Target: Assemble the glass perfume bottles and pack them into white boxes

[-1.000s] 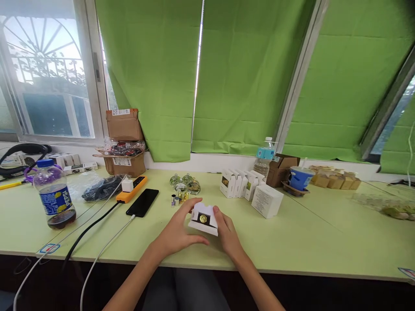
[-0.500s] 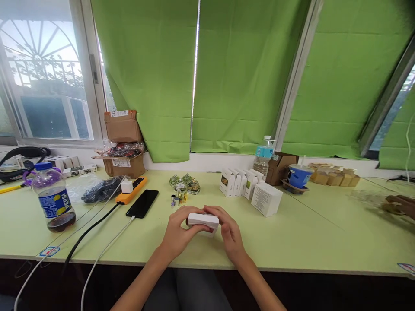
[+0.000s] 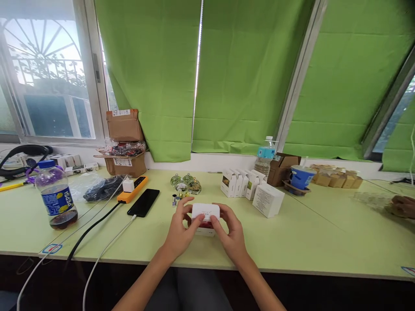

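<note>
A small white box (image 3: 205,210) with a dark red patch on its front is held between both hands near the table's front edge. My left hand (image 3: 181,229) grips its left side, thumb on the front face. On the right side my right hand (image 3: 231,233) has its thumb on the front and its fingers behind. Just beyond the hands are small silver and gold caps (image 3: 175,200) and several round green glass bottles (image 3: 181,185). To the right stand white boxes (image 3: 228,183) in a row, with a larger white box (image 3: 267,200) in front.
A phone (image 3: 144,203), an orange power strip (image 3: 132,190) and a cola bottle (image 3: 59,198) are at left, with cables over the front edge. A blue cup (image 3: 298,178) and water bottle (image 3: 264,157) stand at right. Another person's hand (image 3: 403,206) is at far right.
The box's top has tipped toward the camera, showing more of its printed face. My right thumb has come onto its front, and some left fingers have lifted.
</note>
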`<act>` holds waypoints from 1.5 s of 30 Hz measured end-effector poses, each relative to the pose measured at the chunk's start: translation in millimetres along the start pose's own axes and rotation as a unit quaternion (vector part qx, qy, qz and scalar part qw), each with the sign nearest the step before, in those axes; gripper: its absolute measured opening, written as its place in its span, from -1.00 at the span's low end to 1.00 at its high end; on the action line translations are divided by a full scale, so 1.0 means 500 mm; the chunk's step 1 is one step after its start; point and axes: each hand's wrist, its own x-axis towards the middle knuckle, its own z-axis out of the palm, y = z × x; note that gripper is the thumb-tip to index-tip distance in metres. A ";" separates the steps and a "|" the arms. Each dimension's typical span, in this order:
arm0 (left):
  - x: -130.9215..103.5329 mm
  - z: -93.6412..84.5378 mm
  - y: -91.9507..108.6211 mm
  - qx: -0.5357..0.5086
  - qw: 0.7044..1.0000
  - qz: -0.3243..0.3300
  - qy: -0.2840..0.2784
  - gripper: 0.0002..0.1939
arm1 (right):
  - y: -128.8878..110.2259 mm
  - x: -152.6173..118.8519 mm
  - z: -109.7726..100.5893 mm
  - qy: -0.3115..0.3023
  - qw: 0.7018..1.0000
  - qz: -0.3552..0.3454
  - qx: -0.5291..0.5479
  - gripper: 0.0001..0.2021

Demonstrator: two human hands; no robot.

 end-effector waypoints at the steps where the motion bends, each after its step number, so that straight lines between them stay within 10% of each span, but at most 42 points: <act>1: -0.001 0.001 0.000 0.004 1.000 -0.002 -0.002 -0.51 | 0.001 -0.001 0.001 0.013 1.000 0.005 0.004 -0.63; 12: -0.014 0.000 -0.008 0.141 0.988 0.051 -0.022 -0.54 | 0.005 -0.005 0.001 -0.004 0.999 0.048 0.011 -0.55; 20: -0.012 0.004 -0.013 0.156 0.972 0.177 -0.009 -0.88 | -0.012 0.000 -0.007 0.007 0.994 -0.078 -0.074 -0.76; 34: -0.015 0.007 -0.011 0.069 0.997 0.043 0.005 -0.45 | -0.005 -0.001 -0.006 0.000 0.995 -0.026 -0.093 -0.77; 45: -0.017 0.003 -0.009 0.149 0.987 0.053 -0.032 -0.64 | 0.005 -0.007 -0.007 -0.012 0.998 -0.019 -0.063 -0.77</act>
